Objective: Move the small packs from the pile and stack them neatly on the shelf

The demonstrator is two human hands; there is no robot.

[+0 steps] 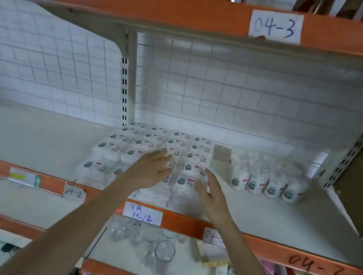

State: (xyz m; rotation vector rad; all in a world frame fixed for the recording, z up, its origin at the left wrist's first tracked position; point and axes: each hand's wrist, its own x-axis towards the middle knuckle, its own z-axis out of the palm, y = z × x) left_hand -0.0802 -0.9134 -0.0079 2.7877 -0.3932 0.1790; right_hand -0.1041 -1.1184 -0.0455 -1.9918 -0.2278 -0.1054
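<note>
Several small white packs (150,143) with grey and red labels lie in rows on the white shelf (280,215), stacked a few layers deep. My left hand (150,170) reaches over the front left part of the stack, fingers straight, resting on or just above the packs. My right hand (210,192) is beside the front right corner of the stack, fingers stretched out along its side. Neither hand holds a pack. The frame is blurred by motion.
Round white tubs (267,182) with labels stand right of the stack. An orange shelf edge (297,259) marked 04-2 runs in front; another orange shelf (189,10) marked 04-3 hangs above. Clear glasses (163,254) stand on the lower shelf. A wire grid backs the shelf.
</note>
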